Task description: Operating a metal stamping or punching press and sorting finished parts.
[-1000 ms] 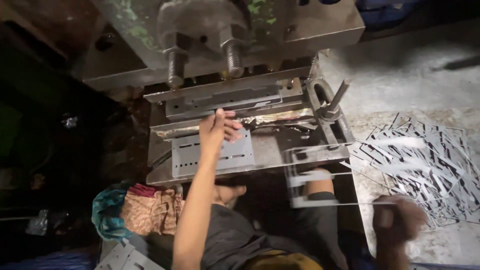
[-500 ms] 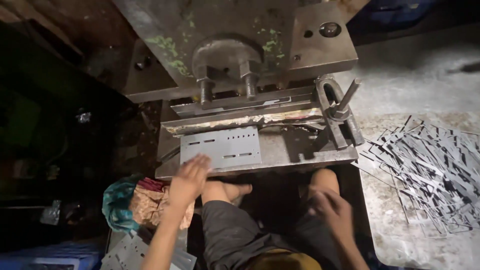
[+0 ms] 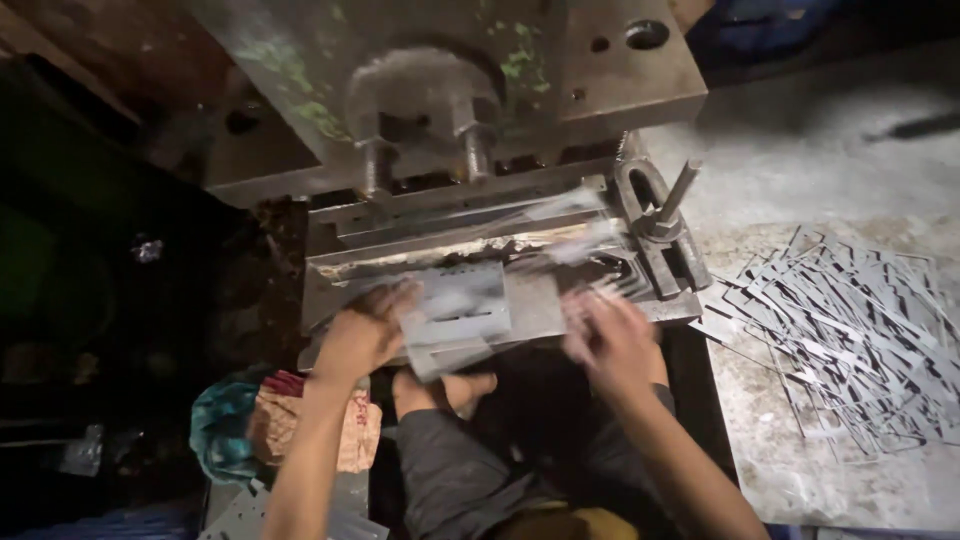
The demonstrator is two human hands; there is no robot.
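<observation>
Here the left hand (image 3: 362, 338) rests at the front left edge of the press bed (image 3: 330, 285), its fingers curled on the left side of a pale punched metal plate (image 3: 462, 312). The plate lies flat across the middle of the bed, its near corner jutting past the bed's front edge, and the left grip is closed on its left end. The plate is blurred, so its holes show only faintly.

The right hand (image 3: 612, 335) hovers at the front right edge of the bed, just beside the plate's right end. It is smeared by motion, with fingers that look spread; I cannot tell whether its grip is open or holding anything.

Above the plate stands the heavy upper block of the press (image 3: 600, 80), carried on two threaded posts. At the bed's right edge a clamp with a bolt (image 3: 668, 215) holds the tooling down.

To the right, on the grey bench (image 3: 790, 470), a heap of thin cut metal strips (image 3: 850, 320) lies scattered, well apart from both hands. Below the bed's left corner sits a bundle of teal and red cloth (image 3: 250, 430), near the left forearm. The person's knees in dark trousers (image 3: 450, 470) show under the bed.
</observation>
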